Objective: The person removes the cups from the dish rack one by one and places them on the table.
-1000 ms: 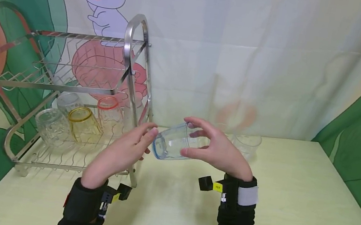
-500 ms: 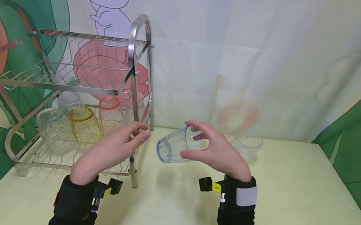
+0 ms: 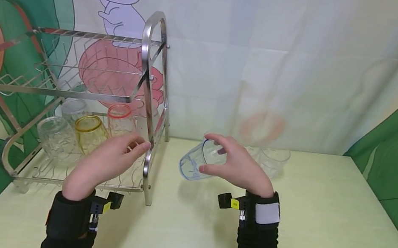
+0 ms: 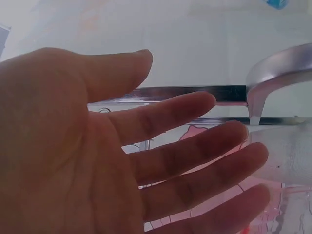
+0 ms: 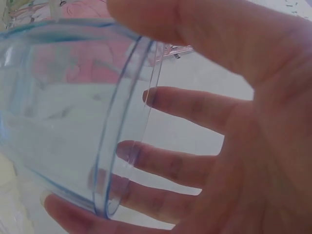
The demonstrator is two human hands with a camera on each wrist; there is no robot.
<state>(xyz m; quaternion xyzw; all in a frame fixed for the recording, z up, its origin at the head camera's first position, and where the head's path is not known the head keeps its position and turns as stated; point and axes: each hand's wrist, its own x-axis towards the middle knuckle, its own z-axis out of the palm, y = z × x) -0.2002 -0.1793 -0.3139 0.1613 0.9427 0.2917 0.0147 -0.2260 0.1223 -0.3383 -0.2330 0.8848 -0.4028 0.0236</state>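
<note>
My right hand (image 3: 233, 163) grips a clear cup with a blue rim (image 3: 197, 163) by its base, tilted with the mouth toward the lower left, above the table. The right wrist view shows the cup (image 5: 73, 112) close up with fingers (image 5: 185, 109) curled round it. My left hand (image 3: 108, 160) is open and empty, fingers straight, just in front of the steel dish rack's (image 3: 149, 69) right end post. In the left wrist view the open palm (image 4: 97, 161) faces the rack's bars (image 4: 273, 68).
The rack's lower shelf holds several upturned cups: a clear one (image 3: 54, 136), a yellow one (image 3: 91, 130), a red-rimmed one (image 3: 119, 120). A clear cup (image 3: 272, 160) stands on the yellow-green table (image 3: 322, 228) behind my right hand. A printed curtain hangs behind.
My left hand let go of the cup's rim and drew back left toward the rack. The right hand kept the cup and tilted its mouth further downward.
</note>
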